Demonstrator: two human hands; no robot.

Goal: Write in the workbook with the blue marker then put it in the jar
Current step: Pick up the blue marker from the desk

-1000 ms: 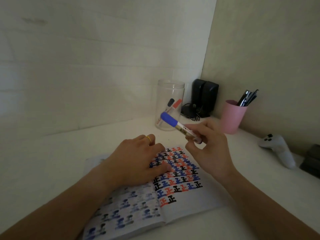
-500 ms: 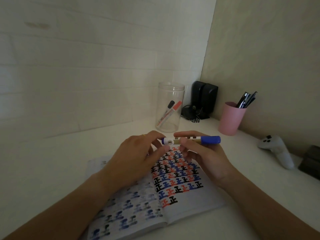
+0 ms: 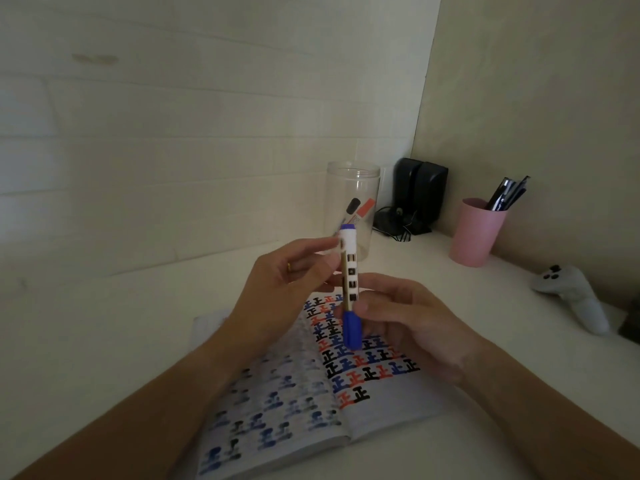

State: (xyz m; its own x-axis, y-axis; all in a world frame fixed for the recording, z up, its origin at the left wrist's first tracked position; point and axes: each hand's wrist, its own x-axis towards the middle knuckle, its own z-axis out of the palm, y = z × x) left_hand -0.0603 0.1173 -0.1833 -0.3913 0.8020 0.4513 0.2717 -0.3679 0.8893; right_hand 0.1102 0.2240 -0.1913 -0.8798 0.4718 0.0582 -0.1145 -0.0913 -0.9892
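Marker stands nearly upright between our two hands, above the open workbook on the table. Its long axis runs from twelve o'clock down to six: the white tail end with its blue tip points up toward the jar, and the blue cap hangs low, over the rows of written characters.

Our right hand grips the marker at the join of cap and barrel, fingers closed around it from the three o'clock side. Our left hand pinches the upper end from nine o'clock, thumb and fingertips closed on the white section. So both hands hold the same thing, one at each end, and neither is free.

We judge the cap is still on, so no writing can start until it comes off. The pull must run along the marker's axis: the right hand draws the cap down toward six while the left holds the barrel steady, or the reverse. The right hand sits nearer the cap, so it seems the natural one to take it.

The jar stands at twelve o'clock beyond the marker, well apart from the hands, with a black and a red marker already leaning inside. A pink cup of pens stands at two o'clock.
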